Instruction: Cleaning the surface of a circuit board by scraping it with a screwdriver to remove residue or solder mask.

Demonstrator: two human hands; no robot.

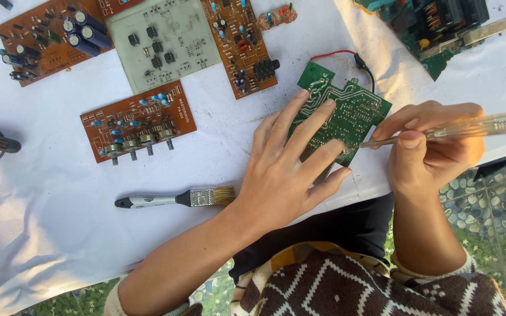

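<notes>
Patterned knit sleeves sat lowest in view, w/ both bare forearms reaching up onto the white cloth-covered table. Left hand lay flat, fingers spread apart, pressing down on the green circuit board, solder side up, near the table's front edge just right of centre. It clamped nothing, just pinned the board. Right hand was closed tight around a clear-handled screwdriver, thumb on top, metal tip touching the board's lower right corner area.

Progress, as a judgement: work on the green board looked mid-way. Tool was in contact, board steadied, red and black wires attached at its back edge. Can't tell what the tip was on; too small.

Other bits lay apart & untouched: brown board w/ knobs to the left, pale board and two more brown boards further back, a small brush near the left forearm, a teal board top right.
</notes>
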